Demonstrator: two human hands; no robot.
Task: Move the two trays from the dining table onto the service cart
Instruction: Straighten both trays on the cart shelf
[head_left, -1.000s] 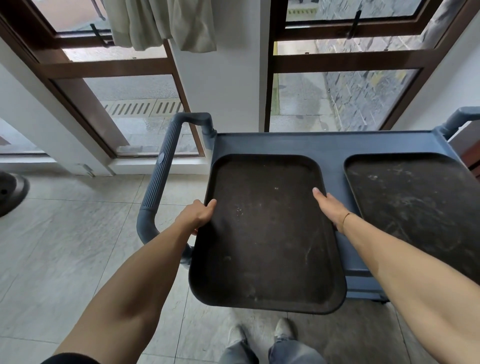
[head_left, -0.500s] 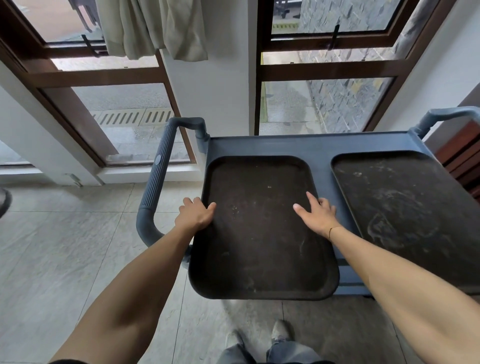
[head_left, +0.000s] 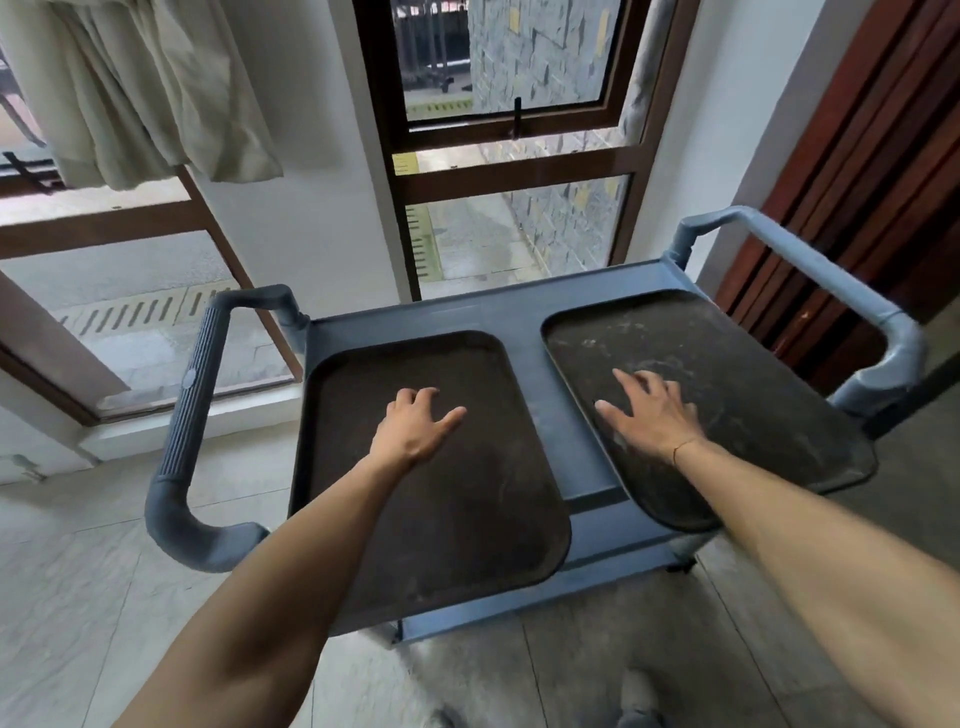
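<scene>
Two dark brown trays lie side by side on top of the blue-grey service cart (head_left: 524, 322). The left tray (head_left: 467, 525) overhangs the cart's near edge a little. The right tray (head_left: 737, 384) is scuffed and also juts past the near edge. My left hand (head_left: 413, 428) rests flat, fingers spread, on the left tray. My right hand (head_left: 652, 410) lies flat with fingers apart on the right tray. Neither hand grips anything.
The cart has a ribbed handle (head_left: 195, 395) on the left and a smooth handle (head_left: 857, 306) on the right. Brown-framed windows (head_left: 514, 156) and a white wall stand behind it. A dark wooden panel (head_left: 872, 171) is at the right, a curtain (head_left: 140, 88) upper left.
Both hands let go of the left tray's edges. My left hand moved onto its surface, my right hand shifted across to the right tray. The view swung to show the whole cart.
</scene>
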